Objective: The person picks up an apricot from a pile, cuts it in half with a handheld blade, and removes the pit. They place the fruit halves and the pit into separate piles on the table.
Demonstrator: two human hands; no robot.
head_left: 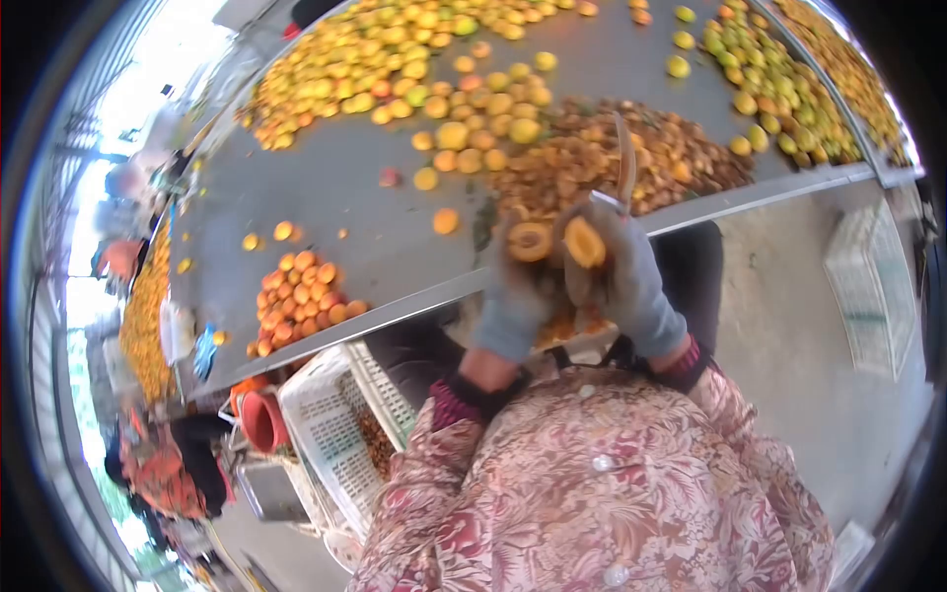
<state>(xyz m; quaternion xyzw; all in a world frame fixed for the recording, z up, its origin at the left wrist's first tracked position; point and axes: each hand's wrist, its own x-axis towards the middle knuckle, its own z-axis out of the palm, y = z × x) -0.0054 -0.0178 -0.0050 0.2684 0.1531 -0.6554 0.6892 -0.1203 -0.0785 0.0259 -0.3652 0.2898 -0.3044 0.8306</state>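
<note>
In front of the table edge, my left hand (515, 296), in a worn grey glove, is closed around an apricot half (530, 241) with its cut face up and a dark centre. Close beside it, my right hand (636, 281), gloved too, grips a knife (625, 158) whose curved blade points away from me. Another apricot half (584, 243), orange and hollowed in the middle, shows at the right hand's fingers. Both hands are somewhat blurred. Just beyond them lies a heap of brown apricot pits (681, 148).
The grey metal table (345, 183) bears yellow apricots (434, 59), a pile of orange apricot halves (301, 296) and greenish fruit (789, 99). A white crate (330, 419) and a red bucket (262, 422) stand below at left, another crate (873, 286) at right. People work at far left.
</note>
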